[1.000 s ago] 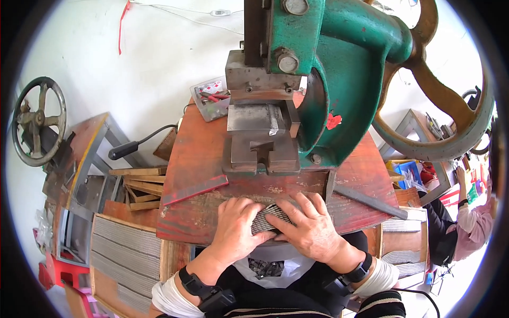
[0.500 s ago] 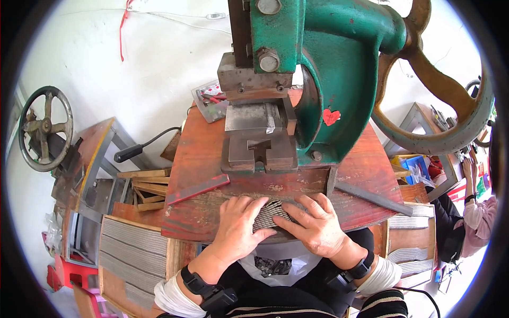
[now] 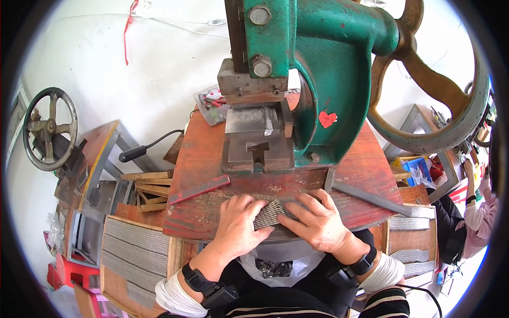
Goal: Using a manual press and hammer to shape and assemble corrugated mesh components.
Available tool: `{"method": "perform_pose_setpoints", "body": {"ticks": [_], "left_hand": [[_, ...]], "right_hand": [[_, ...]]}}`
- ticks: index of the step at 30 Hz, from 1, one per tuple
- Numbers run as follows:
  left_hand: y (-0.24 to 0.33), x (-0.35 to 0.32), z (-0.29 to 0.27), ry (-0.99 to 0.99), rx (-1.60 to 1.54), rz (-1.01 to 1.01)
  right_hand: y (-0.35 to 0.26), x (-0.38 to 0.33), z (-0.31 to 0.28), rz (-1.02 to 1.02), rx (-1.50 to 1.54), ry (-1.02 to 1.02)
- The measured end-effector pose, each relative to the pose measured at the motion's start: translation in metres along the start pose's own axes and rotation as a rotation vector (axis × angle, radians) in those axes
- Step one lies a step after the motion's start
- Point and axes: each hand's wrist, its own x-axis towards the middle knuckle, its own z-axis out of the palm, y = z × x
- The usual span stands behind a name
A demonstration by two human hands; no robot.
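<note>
White-walled workshop space surrounded one worn red wooden bench (image 3: 201, 175). One large green cast-iron press (image 3: 323, 79) with one rusty brown flywheel (image 3: 440, 106) stood on it. One flat grey metal bar (image 3: 371, 197) lay to the right. Two hands were present: the left hand (image 3: 237, 227) and right hand (image 3: 317, 225) lay flat, fingers spread, together pressing one stack of thin grey ridged metal strips (image 3: 269, 213) at the bench's near edge, between them.

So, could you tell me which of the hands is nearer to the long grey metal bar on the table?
Right. The right hand lies just left of the grey metal bar; the left hand is farther left.
</note>
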Motion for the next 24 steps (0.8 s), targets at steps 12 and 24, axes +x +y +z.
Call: {"method": "perform_pose_setpoints", "body": {"ticks": [12, 24], "left_hand": [[-0.001, -0.001, 0.011, 0.117, -0.034, -0.020], [-0.007, -0.001, 0.014, 0.161, -0.036, 0.022]], "right_hand": [[0.004, 0.008, 0.003, -0.089, 0.060, 0.005], [0.038, -0.019, -0.030, 0.361, -0.182, -0.053]]}}
